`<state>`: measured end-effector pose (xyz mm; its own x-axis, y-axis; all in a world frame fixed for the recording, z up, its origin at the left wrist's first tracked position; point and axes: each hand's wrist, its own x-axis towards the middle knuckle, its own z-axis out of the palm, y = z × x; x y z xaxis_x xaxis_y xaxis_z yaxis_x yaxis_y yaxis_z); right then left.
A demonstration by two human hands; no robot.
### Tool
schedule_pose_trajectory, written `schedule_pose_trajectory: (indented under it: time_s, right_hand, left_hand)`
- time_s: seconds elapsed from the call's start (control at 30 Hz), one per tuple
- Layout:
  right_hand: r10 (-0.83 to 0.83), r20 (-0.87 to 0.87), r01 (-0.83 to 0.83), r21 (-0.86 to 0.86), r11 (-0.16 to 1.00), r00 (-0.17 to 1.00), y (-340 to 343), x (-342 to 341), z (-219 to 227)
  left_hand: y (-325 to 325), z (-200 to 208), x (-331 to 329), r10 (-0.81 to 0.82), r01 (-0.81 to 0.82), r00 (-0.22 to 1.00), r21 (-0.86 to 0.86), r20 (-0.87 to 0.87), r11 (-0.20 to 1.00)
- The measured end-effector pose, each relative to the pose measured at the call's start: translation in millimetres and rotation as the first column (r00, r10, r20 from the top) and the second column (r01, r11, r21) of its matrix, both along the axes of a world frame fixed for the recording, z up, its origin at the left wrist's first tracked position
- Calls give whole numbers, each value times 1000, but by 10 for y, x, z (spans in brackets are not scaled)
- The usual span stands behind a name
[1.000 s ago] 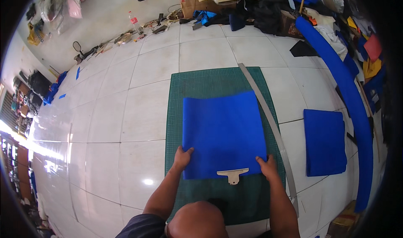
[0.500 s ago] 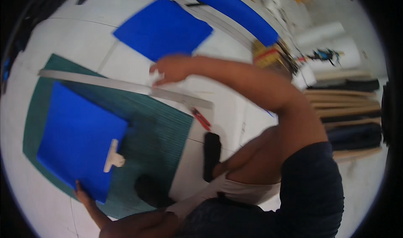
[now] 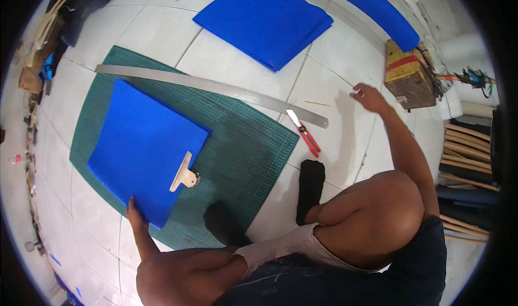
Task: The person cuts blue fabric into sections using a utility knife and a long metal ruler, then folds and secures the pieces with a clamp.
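A folded blue cloth, felt-like in look, lies on the green cutting mat. A pale metal bulldog clip grips its right edge. My left hand holds the near left edge, thumb on top and the other fingers mostly hidden. Off to the right, my right hand is above the white floor with fingers curled together; something small and whitish shows at the fingertips, too small to name. Nearest to it are a thin stick and a long steel ruler lying across the mat's far edge. A red utility knife rests beside the ruler's end.
Another folded blue cloth lies farther off on the tiles. A blue roll and a yellow-and-brown block stand at far right. Rolls of material are stacked along the right. My socked feet are at the mat's near right side.
My right hand has moved right, from above the ruler to over the floor beyond its end. My left hand stays on the cloth's edge. The whole view has shifted.
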<state>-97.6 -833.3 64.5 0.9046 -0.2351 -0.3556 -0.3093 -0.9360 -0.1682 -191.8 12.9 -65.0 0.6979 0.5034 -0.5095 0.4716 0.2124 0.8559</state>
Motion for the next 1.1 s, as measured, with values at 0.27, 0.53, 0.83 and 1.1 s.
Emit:
schedule_pose_trajectory:
  time_s: [0.27,0.53,0.83,1.1]
  right_hand:
    - [361,256,-408,160,899,897,936,212,-818]
    - [467,233,-490,52,870,853,975,389,-892]
    - [359,222,-392,127,911,906,916,410,-798]
    - [272,212,-335,374,865,939,1503,329,-644]
  left_hand:
    - [207,238,-351,55,54,965,398,-257,916]
    - [-120,167,-169,32,260,919,668,-392,697]
    - [-277,-51,-202,2,164,978,781,-207,602]
    - [-452,61,-214,-19,181,980,846,-199,502]
